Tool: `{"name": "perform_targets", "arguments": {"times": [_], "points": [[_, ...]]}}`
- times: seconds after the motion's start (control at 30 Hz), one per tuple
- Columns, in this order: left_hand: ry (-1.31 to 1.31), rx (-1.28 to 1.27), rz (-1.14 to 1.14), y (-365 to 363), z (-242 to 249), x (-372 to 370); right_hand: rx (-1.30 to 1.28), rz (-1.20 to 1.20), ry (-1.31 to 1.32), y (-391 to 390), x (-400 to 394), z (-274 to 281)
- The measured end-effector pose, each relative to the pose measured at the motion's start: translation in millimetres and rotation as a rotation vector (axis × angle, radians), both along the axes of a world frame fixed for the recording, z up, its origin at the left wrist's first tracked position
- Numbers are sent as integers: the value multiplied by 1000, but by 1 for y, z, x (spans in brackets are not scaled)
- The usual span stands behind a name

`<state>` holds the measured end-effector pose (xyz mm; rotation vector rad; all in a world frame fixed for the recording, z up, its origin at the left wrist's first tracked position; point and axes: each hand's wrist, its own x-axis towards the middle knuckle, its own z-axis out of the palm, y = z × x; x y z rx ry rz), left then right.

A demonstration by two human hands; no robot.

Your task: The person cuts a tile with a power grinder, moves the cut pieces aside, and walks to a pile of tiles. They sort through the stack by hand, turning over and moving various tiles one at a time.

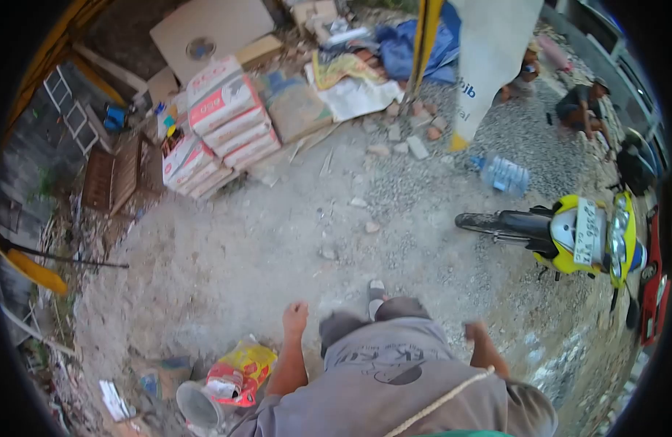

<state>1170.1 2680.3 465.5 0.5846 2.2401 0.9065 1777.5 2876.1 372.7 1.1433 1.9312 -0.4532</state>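
Observation:
My left hand [296, 317] hangs in front of my body with its fingers curled into a fist, and nothing shows in it. My right hand [473, 332] is out on the other side, smeared by motion, so its fingers cannot be made out. Neither hand touches any object. Below my left forearm lies a crumpled yellow and red bag [252, 364], beside a grey bucket [197, 405]. One shoe [377, 285] shows beneath my grey shirt [394, 364], on dusty ground [278, 247].
Stacked red and white sacks [230, 113] stand ahead on the left. Rubble [416, 135] lies near a yellow post [426, 36]. A large plastic water bottle [505, 175] lies by gravel [511, 124]. A yellow motorbike [569, 233] stands at right; a person [585, 108] crouches beyond.

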Motion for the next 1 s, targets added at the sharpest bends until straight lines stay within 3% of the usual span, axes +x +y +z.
{"name": "perform_targets", "arguments": {"times": [0.03,0.07,0.1,0.13,0.2,0.3,0.37,0.4,0.47,0.5,0.53,0.57,0.63,0.7,0.77,0.83,0.87,0.93,1.0], "points": [[-21,43,70,15,1,-12,-16,-293,-29,69,-51,35],[-38,97,140,29,5,-23,153,-360,139,133,-73,20],[-50,83,164,38,7,-33,313,-569,393,182,-142,84],[-79,127,239,52,10,-48,270,-622,527,236,-199,131],[-111,178,314,96,11,-71,332,-591,910,310,-288,183],[-87,118,342,159,3,-103,433,-503,1089,365,-393,231],[-160,144,291,220,-8,-121,217,-530,1213,401,-441,239],[-165,150,291,253,-14,-131,224,-526,1211,423,-453,231],[-194,196,282,322,-27,-160,96,-487,1031,462,-474,207],[-199,207,284,351,-40,-179,161,-409,881,486,-478,186],[-125,120,190,375,-57,-201,220,-340,731,508,-471,150],[-39,62,96,421,-72,-235,363,-144,641,535,-439,60],[-21,41,52,493,-83,-290,162,-452,387,550,-432,87],[-20,161,14,562,-16,-327,-36,-768,263,554,-399,78],[-45,353,64,625,12,-373,-37,-918,288,554,-388,79],[-21,362,78,685,33,-417,-33,-1438,351,569,-404,84],[-9,357,98,708,40,-432,-38,-1437,345,582,-404,67],[-102,384,148,750,49,-455,-298,-1626,372,617,-384,13],[-251,458,274,794,47,-468,-211,-1493,370,672,-432,27]]}}
